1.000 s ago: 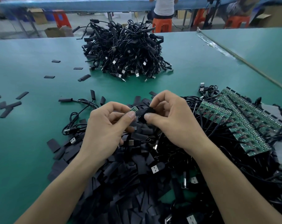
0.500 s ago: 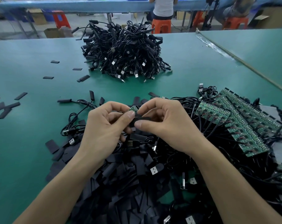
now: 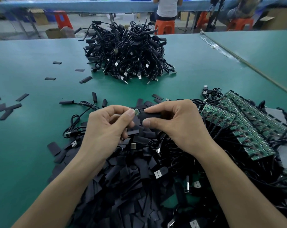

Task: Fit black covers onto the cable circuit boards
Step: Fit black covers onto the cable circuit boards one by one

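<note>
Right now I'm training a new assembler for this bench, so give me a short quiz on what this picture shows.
1. Which hand pinches the small circuit board?
2. True or false: the black cover hides the whole circuit board.
3. The strips of bare green boards lie: A) to the person's left, B) to the person's right, C) on the floor.
Key: 1. The left hand; the right hand holds the black cover. 2. False: a green end shows. 3. B.
</note>
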Action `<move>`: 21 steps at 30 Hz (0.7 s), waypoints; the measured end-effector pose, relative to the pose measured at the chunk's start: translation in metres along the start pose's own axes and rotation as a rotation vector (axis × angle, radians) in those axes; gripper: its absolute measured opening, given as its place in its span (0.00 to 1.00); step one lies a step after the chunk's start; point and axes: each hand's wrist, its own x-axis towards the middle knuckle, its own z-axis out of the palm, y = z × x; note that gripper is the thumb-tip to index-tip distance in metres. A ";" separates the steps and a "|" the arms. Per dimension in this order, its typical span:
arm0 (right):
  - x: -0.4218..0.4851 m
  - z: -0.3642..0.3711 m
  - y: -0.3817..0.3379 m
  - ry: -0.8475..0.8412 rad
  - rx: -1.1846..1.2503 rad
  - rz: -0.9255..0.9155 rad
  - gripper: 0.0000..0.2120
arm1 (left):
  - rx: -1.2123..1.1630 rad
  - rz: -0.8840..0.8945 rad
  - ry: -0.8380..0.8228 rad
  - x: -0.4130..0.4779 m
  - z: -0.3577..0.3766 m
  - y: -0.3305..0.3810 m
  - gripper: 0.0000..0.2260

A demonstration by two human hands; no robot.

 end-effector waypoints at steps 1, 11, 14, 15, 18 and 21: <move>0.000 0.000 0.000 0.009 0.003 -0.005 0.12 | 0.007 -0.001 0.003 0.000 0.000 0.000 0.09; 0.002 -0.005 0.003 0.006 0.090 -0.011 0.10 | 0.023 -0.008 -0.005 0.001 0.001 0.000 0.08; 0.002 -0.005 0.003 -0.021 0.080 -0.019 0.11 | 0.025 -0.007 -0.023 0.001 0.001 0.000 0.08; 0.002 -0.005 0.003 -0.024 0.078 -0.021 0.11 | 0.025 -0.010 -0.028 0.002 0.001 0.000 0.08; 0.003 -0.006 0.003 -0.032 0.092 -0.030 0.10 | 0.018 -0.037 -0.045 0.002 0.001 0.000 0.07; 0.002 -0.006 0.002 -0.050 0.086 -0.033 0.11 | 0.022 -0.053 -0.055 0.002 0.001 0.000 0.08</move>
